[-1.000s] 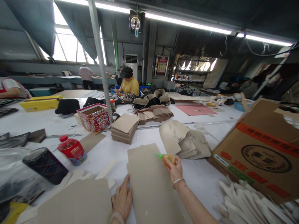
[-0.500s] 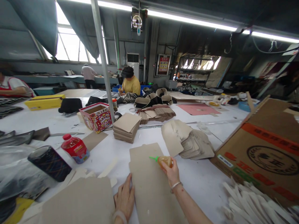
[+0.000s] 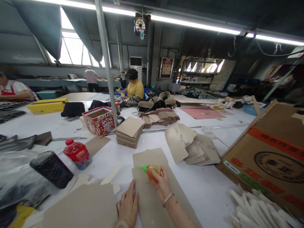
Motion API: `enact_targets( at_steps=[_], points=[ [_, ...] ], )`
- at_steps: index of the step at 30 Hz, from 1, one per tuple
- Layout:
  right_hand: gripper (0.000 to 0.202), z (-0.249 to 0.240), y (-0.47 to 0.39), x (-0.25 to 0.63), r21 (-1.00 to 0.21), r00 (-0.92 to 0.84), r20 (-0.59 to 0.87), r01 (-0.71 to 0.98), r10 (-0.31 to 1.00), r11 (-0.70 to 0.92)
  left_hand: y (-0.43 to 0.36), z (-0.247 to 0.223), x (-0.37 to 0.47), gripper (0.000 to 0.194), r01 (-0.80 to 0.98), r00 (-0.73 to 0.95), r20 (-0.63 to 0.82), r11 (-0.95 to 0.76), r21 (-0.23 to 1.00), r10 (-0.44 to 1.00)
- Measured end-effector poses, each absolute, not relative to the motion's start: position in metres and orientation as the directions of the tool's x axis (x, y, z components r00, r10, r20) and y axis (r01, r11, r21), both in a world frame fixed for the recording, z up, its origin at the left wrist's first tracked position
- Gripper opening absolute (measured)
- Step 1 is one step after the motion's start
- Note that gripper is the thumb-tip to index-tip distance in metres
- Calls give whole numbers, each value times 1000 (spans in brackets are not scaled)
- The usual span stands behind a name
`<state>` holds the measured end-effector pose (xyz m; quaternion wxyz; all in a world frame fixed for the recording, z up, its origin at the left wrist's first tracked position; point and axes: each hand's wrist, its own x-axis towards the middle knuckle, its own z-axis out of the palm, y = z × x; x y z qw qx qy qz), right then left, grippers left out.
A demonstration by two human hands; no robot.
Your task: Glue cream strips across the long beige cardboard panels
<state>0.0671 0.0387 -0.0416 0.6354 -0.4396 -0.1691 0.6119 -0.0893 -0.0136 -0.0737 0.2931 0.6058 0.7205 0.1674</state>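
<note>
My right hand [image 3: 161,183] is wrapped round a glue bottle [image 3: 153,172] with amber liquid and a green nozzle, tilted on its side. The nozzle tip points left, over the left edge of a long grey-beige cardboard piece [image 3: 163,202]; whether it touches the board I cannot tell. My left hand [image 3: 128,202] lies flat with fingers stretched out along that same edge. Left of this hand is a stack of similar cardboard pieces [image 3: 80,205].
Beyond the long piece stand a square cardboard stack [image 3: 129,131] and a fanned pile [image 3: 192,144]. A large carton [image 3: 268,158] and pale strips [image 3: 256,205] are at right. At left are a red bottle [image 3: 77,153] and a dark roll [image 3: 51,169]. Co-workers [image 3: 135,87] sit farther back.
My right hand has moved left with the glue bottle, carrying the nozzle from the middle of the cardboard piece to its left edge. My left hand stays at nearly the same place.
</note>
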Motion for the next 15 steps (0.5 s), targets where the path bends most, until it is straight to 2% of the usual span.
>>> enact_targets(
  at_steps=[4, 9, 15],
  points=[
    [63, -38, 56, 90, -762, 318, -321, -646, 892, -44, -12, -77, -90, 52, 763, -98, -237, 226, 606, 967],
    [68, -39, 86, 127, -845, 503, -271, -533, 821, 47, -10, -81, -88, 52, 777, -119, -237, 239, 582, 964],
    [71, -50, 113, 145, -912, 602, -204, -403, 772, 73, -8, -80, -92, 54, 778, -72, -294, 238, 581, 953]
  ],
)
